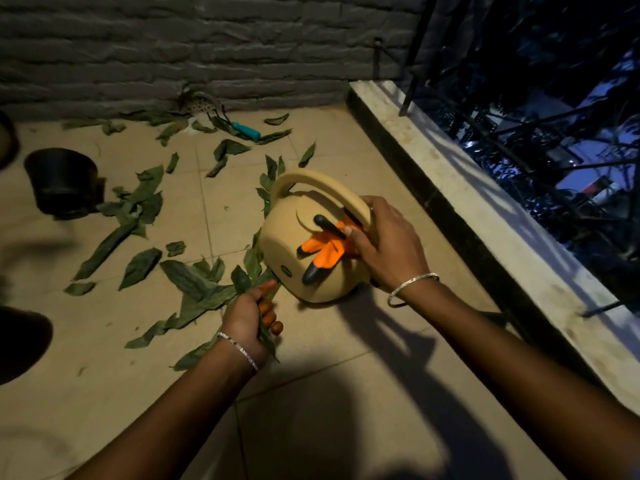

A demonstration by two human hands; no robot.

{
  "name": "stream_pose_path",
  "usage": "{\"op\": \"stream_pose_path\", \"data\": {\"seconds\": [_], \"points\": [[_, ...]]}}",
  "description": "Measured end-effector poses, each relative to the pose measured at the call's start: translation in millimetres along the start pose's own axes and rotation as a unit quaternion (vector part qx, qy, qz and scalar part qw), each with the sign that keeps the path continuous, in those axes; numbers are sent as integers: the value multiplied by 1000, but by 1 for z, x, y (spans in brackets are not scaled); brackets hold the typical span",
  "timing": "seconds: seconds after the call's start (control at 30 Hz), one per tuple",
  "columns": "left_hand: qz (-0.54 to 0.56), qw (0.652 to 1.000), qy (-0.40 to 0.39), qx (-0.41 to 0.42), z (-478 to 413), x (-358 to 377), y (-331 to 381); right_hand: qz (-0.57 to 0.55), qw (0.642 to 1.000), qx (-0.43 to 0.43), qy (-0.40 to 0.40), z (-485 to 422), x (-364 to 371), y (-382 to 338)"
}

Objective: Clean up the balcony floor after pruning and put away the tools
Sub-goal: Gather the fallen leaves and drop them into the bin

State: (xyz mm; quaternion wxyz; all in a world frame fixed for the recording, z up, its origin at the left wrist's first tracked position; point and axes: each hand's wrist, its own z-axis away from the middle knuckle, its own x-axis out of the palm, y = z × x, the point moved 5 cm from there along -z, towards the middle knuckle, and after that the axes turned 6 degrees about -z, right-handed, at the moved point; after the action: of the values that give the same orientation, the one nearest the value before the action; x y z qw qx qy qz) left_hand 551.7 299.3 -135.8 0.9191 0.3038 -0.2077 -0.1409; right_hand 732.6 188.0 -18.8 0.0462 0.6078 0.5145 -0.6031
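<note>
A tan plastic basket (291,247) with an arched handle lies tilted on the tiled floor. My right hand (384,244) grips its handle and pinches an orange glove with black fingertips (323,249) that lies against the basket. My left hand (251,315) grips a bunch of long green leaves (266,332) just left of the basket. Several cut leaves (187,278) lie scattered over the floor to the left and behind. A small hand tool with a teal handle (246,130) lies near the brick wall.
A black plant pot (62,181) lies on its side at the left. A dark shape (20,344) sits at the left edge. A raised stone ledge (460,181) with a black metal railing (491,126) runs along the right. A floor drain (199,103) sits at the wall's foot.
</note>
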Motion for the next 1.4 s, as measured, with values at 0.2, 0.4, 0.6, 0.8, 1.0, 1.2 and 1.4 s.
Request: {"op": "stream_pose_path", "data": {"seconds": [0.2, 0.4, 0.6, 0.8, 1.0, 1.2, 1.4], "points": [[30, 999, 20, 6, 1, 13, 5, -64, 997, 13, 43, -3, -11, 13], [15, 1000, 6, 6, 9, 45, -8, -64, 993, 41, 91, 10, -69, 43], [3, 1000, -25, -2, 10, 74, -33, -19, 982, 87, 166, 43, -139, 96], [-9, 999, -49, -17, 19, 95, -48, -4, 968, 146, 206, 66, -162, 144], [-15, 998, -47, -29, 20, 92, -51, -14, 958, 178, 223, 74, -165, 166], [-4, 998, -36, -48, 16, 74, -50, 10, 960, 197, 199, 70, -160, 175], [8, 998, -33, -59, 16, 52, -46, 110, 943, 238, 203, 65, -162, 166]]}}
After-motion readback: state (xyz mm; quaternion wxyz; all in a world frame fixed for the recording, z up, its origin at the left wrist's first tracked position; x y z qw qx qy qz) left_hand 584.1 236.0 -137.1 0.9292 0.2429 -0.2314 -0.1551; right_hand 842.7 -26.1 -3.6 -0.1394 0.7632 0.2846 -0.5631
